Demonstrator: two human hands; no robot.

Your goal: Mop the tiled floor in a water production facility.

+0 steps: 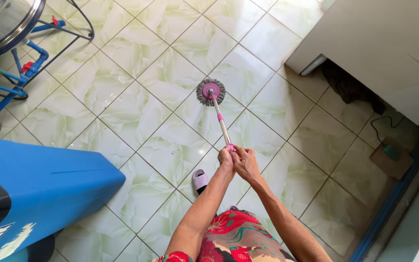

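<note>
my left hand (226, 157) and right hand (245, 162) grip the spin mop (211, 91) handle; best kept flat on the green tiles (122, 111).

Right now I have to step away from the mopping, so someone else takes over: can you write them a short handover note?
Left hand: closed on the top of the mop handle.
Right hand: closed on the handle just beside the left, hands touching.
Mop: handle slants away from the body; the round grey mop head sits on the green tiled floor ahead.
Nearby: blue machine to the left, white cabinet at the upper right with a dark cloth under it, one slipper by the feet.
Done: cannot tell which tiles are mopped; no wet streaks show.
Left: unclear for the same reason.
</note>
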